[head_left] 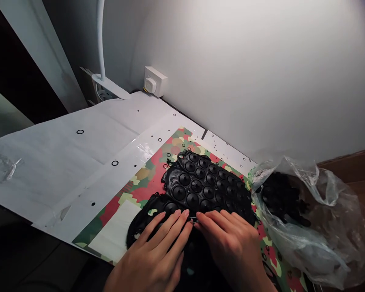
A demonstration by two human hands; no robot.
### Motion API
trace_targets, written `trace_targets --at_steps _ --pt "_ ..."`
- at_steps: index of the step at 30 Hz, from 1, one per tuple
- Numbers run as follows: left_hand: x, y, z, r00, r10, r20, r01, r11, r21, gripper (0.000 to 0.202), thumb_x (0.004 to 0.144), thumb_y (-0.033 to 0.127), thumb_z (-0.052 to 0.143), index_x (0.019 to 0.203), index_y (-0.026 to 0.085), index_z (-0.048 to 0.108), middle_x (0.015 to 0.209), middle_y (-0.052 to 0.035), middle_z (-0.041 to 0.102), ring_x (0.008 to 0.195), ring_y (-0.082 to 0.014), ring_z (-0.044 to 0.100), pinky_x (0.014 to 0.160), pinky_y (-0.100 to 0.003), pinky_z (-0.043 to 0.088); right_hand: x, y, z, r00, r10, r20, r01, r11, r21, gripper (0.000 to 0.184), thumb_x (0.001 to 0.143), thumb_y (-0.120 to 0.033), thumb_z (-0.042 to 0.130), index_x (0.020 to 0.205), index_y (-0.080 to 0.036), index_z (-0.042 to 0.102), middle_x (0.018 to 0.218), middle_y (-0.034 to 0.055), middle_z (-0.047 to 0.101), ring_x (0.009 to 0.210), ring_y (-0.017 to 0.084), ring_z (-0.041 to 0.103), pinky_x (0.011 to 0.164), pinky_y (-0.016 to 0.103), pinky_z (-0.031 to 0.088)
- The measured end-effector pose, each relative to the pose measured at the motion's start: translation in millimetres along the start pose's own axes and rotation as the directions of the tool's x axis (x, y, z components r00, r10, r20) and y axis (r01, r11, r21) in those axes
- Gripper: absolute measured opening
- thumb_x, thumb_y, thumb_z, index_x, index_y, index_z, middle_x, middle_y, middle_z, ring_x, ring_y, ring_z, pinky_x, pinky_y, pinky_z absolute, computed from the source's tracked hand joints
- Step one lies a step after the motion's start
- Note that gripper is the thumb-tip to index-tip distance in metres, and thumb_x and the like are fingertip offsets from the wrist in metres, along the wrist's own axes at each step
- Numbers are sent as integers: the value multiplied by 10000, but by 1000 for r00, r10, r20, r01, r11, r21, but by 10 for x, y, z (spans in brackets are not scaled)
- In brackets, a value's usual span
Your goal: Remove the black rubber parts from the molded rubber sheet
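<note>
My left hand (161,249) lies spread on the black domed rubber sheet (197,186), which sits on the camouflage-patterned mat (153,168). My right hand (231,239) curls close beside it; a slim shiny sliver (194,220) shows between, though I can't tell whether I'm pinching it. Best, I think, to press the rubber steady and keep finger movements small.
</note>
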State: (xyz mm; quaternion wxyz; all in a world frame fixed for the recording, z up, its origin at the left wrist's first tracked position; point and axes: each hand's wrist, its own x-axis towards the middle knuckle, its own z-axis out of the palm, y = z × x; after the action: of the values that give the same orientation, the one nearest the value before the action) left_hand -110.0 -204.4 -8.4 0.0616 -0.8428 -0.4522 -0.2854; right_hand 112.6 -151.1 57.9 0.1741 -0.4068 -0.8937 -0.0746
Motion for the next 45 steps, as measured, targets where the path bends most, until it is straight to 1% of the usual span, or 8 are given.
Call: trace_targets --at_steps 4,8,16,22,31,36,42,45 --pt "9 15 -11 999 -35 18 37 997 -73 511 1108 238 516 1595 190 664 1647 -26 679 1538 -189 583 1436 -329 149 55 -14 -63 998 -45 43 47 997 -58 340 1233 -268 500 1102 -223 811 878 -5 826 724 164 689 696 372 386" --pt "-3 11 -2 999 -41 17 43 995 -91 503 1111 234 517 1589 194 671 1636 -25 688 1543 -187 575 1432 -328 147 88 -27 -136 995 -63 76 71 992 -107 348 1218 -193 482 1119 -208 815 892 11 831 725 169 695 694 376 389" --pt "-1 32 8 999 -48 26 51 992 -112 498 1134 276 501 1595 177 662 1661 -32 666 1561 -193 553 1437 -360 122 138 -61 -204 989 -85 119 103 984 -149 369 1197 -145 460 1110 -216 812 869 2 820 715 173 688 691 373 405" --pt "-2 33 -13 997 -68 45 74 988 -136 501 1149 331 527 1613 182 643 1679 -37 650 1579 -198 542 1439 -367 120 155 -88 -236 985 -81 154 108 979 -173 394 1188 -122 434 1121 -222 809 880 19 828 719 172 704 682 374 419" --pt "-36 33 29 997 -51 63 58 992 -111 515 1151 323 477 1621 180 632 1702 -35 624 1574 -200 544 1434 -397 98 196 -97 -233 984 -70 163 99 979 -179 428 1213 -159 403 1109 -230 811 857 17 822 696 175 694 680 362 403" --pt "-57 41 21 996 -52 73 61 991 -117 529 1156 339 482 1640 170 614 1717 -44 606 1584 -209 533 1434 -409 83 226 -127 -262 980 -84 178 121 971 -205 422 1198 -134 398 1113 -226 801 845 8 809 698 182 684 694 369 389" --pt "-37 42 11 997 -54 62 62 989 -137 529 1163 347 475 1636 159 620 1710 -54 614 1579 -218 529 1435 -421 69 251 -236 -271 985 -32 167 77 960 -269 452 1196 -150 372 970 -264 747 744 2 766 633 202 653 689 389 369" --pt "-34 47 19 996 -59 66 68 988 -140 527 1168 347 480 1639 154 616 1711 -53 613 1582 -216 518 1434 -422 73 263 -288 -257 989 -8 149 51 957 -287 436 1196 -174 396 918 -269 719 725 2 760 611 206 638 680 395 354"
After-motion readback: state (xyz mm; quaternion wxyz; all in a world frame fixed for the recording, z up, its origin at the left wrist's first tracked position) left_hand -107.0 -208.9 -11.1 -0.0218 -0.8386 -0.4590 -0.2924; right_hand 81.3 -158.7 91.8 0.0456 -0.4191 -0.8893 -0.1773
